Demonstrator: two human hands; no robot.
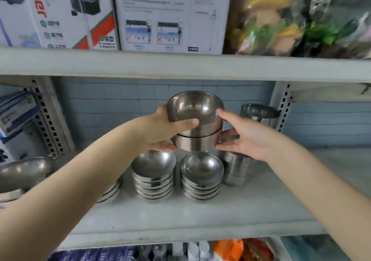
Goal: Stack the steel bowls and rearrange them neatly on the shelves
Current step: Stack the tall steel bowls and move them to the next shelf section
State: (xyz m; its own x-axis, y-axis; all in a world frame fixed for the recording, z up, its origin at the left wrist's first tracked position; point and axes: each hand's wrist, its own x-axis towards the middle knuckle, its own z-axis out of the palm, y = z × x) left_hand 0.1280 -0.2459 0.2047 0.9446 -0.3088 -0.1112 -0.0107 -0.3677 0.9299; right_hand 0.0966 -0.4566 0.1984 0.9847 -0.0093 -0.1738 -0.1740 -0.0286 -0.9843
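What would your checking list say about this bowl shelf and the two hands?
Surface: grey shelf, bears stacks of bowls.
Job's things: held bowls, two nested, lifted above left front stack and right front stack; side stack and back stack to the right.
Clutter: edge bowls at far left, blurred.
Hands: left hand grips the held bowls, thumb over the rim; right hand touches their side, fingers straight.
Cables: nothing seen.
Surroundings: boxes and bagged goods on upper shelf.
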